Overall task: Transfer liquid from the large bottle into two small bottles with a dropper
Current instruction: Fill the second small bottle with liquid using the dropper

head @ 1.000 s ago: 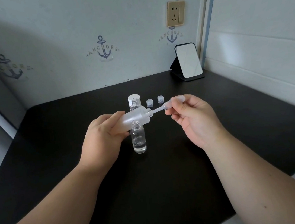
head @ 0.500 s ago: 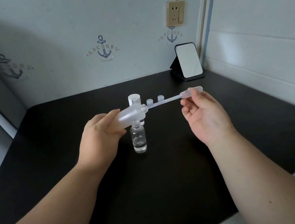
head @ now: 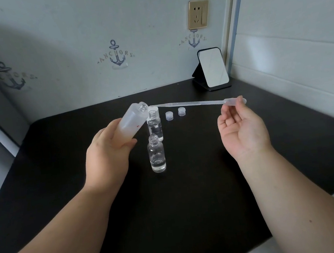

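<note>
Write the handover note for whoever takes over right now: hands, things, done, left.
Left hand grips the big bottle, tilted, mouth open.
Right hand pinches the dropper by its bulb; the tip is out of the bottle, just beside its mouth.
Near small bottle and far small bottle stand open on the table, each with some clear liquid. Two caps lie behind them.
Done: both partly filled.
Left: probably empty the dropper into a small bottle, top up, cap.
</note>
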{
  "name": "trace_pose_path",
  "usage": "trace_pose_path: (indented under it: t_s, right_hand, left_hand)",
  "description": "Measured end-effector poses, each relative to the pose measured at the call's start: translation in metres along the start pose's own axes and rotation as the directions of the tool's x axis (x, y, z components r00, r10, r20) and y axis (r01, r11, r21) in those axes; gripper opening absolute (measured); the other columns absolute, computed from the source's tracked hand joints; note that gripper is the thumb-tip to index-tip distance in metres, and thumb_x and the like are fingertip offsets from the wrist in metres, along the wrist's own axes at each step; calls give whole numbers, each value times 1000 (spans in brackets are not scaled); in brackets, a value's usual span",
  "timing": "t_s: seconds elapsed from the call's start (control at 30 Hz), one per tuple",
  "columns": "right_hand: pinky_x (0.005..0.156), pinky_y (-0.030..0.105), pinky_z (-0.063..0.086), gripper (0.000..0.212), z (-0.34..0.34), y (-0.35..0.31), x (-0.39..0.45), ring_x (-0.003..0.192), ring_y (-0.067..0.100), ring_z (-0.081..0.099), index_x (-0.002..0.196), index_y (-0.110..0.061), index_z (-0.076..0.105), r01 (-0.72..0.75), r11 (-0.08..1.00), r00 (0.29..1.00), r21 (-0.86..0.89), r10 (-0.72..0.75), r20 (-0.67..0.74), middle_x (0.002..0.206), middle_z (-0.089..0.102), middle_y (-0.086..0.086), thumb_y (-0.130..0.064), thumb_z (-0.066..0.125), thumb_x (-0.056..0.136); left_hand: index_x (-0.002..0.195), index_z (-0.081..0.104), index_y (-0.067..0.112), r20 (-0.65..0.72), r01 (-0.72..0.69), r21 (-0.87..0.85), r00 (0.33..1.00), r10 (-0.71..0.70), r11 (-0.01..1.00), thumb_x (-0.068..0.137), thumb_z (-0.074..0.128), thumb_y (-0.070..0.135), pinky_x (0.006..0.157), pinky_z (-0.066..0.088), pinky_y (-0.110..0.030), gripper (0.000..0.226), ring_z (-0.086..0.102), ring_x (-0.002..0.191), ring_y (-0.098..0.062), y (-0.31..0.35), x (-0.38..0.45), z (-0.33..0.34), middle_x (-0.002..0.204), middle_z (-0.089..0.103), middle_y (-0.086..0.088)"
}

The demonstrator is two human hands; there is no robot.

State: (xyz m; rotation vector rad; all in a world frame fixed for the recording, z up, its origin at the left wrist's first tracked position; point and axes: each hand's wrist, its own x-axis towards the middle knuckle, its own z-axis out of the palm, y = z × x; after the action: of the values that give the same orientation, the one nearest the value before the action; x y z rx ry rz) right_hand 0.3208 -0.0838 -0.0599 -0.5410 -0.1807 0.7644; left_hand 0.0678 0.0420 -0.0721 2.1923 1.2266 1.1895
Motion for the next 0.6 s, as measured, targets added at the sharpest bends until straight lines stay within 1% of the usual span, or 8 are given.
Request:
trace_pose_path:
  t_s: [0.07,0.13,0.2,0.3,0.33,0.4,0.47,0.6]
  right_hand:
    - [65,21,53,20,0,0,1,71,11,69,77,-17,76,-3,1000,1000,10,3,-13,82,73,0,-18,70,96]
    - [63,22,52,16,0,0,1,68,12,67,79,-16,76,-11,1000,1000,9,11,-29,81,72,1,-17,71,94]
    - [60,23,51,17,-1,1,2,64,14,64,78,-15,76,-19,1000,999,2,19,-38,80,72,2,-16,71,94]
    - [60,23,50,5,-2,1,3,62,14,61,89,-13,69,-21,1000,999,-3,21,-29,79,70,3,-15,71,93]
    - [60,23,49,6,-3,1,3,62,14,61,90,-12,67,-20,1000,1000,-10,20,-20,79,70,2,-15,70,93]
    - [60,23,49,8,-3,2,4,61,13,60,90,-10,67,-22,999,1000,-33,21,-5,78,70,2,-16,70,94]
    - [60,22,49,10,-3,2,4,61,13,60,85,-10,69,-26,999,1000,-48,26,0,78,70,2,-16,70,93]
    - [60,22,49,22,-2,2,3,61,13,61,71,-11,75,-31,997,999,-66,31,7,76,70,2,-16,71,93]
  left_hand:
    - [117,53,48,6,21,-59,1000,-21,998,88,72,30,73,38,-19,39,55,92,-4,1,1,1,100,60,21]
    - [109,49,56,24,64,-138,998,-61,988,88,73,33,73,45,-26,40,59,92,-1,2,0,2,98,61,26]
    - [111,49,56,32,113,-190,994,-109,975,88,74,35,74,50,-30,40,62,91,-1,2,-1,2,98,62,24]
    - [116,45,51,33,144,-214,990,-141,966,88,74,37,67,44,-16,43,57,87,19,1,-1,3,95,60,33]
    - [117,44,50,33,156,-219,988,-153,963,88,75,39,64,42,-13,44,57,85,21,1,0,3,94,59,35]
    - [123,45,46,33,184,-228,983,-181,956,87,75,42,61,41,-9,46,58,85,15,1,0,4,96,56,33]
    - [126,46,43,37,191,-235,981,-188,953,86,75,43,57,42,-8,49,58,85,14,0,0,4,98,54,32]
    - [135,47,34,53,197,-228,980,-190,953,85,75,46,63,38,-12,59,53,86,12,-2,2,6,99,52,32]
